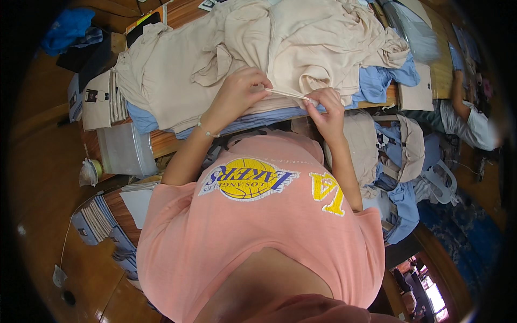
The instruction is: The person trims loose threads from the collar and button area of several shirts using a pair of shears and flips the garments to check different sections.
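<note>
A cream garment [188, 59] lies spread in loose folds across the table before me. My left hand [242, 89] is closed, its fingertips pinching one end of a narrow cream fabric strip [287, 93]. The other end is pinched by my right hand [326, 105], whose thumb and fingers are pressed together. Between the two hands the strip runs taut, just above the garment's near edge. Whether the strip is part of the garment I cannot tell. Light blue garments [377, 83] show from underneath the cream one.
Folded cream garments with dark tags [98, 99] sit at the table's left end. Below them is a stack of clear plastic sleeves [126, 151]. More cream and blue clothes [396, 145] hang beside my right arm. At the far right another person's sleeve [466, 126] shows.
</note>
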{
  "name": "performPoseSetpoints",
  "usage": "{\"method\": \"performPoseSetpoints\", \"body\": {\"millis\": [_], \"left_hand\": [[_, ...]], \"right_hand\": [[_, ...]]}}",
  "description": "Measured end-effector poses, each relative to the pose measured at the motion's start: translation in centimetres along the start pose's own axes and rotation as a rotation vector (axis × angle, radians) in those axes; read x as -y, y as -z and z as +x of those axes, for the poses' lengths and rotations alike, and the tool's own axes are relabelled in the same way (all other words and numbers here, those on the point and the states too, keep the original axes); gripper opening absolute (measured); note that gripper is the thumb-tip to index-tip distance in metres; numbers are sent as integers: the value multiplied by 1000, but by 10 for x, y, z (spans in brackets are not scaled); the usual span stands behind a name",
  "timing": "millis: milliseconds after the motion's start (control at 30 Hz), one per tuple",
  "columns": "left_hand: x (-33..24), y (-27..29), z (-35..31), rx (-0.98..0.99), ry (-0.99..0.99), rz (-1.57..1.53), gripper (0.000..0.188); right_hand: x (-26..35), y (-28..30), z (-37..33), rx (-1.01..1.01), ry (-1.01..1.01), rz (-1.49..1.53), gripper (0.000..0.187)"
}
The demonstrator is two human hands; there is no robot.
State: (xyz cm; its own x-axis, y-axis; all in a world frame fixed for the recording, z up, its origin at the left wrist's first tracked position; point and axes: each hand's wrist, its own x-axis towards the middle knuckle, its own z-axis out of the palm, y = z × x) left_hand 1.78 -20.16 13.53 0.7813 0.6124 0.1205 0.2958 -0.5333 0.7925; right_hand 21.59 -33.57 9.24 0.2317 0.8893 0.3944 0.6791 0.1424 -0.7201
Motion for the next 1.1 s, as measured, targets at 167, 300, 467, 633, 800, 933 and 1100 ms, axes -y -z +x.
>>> {"method": "performPoseSetpoints", "body": {"millis": [167,300,467,633,800,933,1100], "left_hand": [[0,-2,-1,-13,-3,14,11],[-3,3,2,69,79,-19,11],[-3,77,71,-686,-210,-520,11],[6,73,84,-957,-211,-353,11],[42,23,35,-24,558,193,34],[31,-37,43,-202,186,420,29],[57,-28,46,-455,466,-74,40]], "right_hand": [[-1,0,-3,14,-9,-6,12],[1,7,3,98,36,5,15],[-37,35,54,-148,-65,18,18],[-130,66,110,-312,-173,-242,25],[-113,73,100,232,-767,-234,39],[-110,29,66,356,-615,-170,41],[-130,88,94,-182,-320,-178,33]]}}
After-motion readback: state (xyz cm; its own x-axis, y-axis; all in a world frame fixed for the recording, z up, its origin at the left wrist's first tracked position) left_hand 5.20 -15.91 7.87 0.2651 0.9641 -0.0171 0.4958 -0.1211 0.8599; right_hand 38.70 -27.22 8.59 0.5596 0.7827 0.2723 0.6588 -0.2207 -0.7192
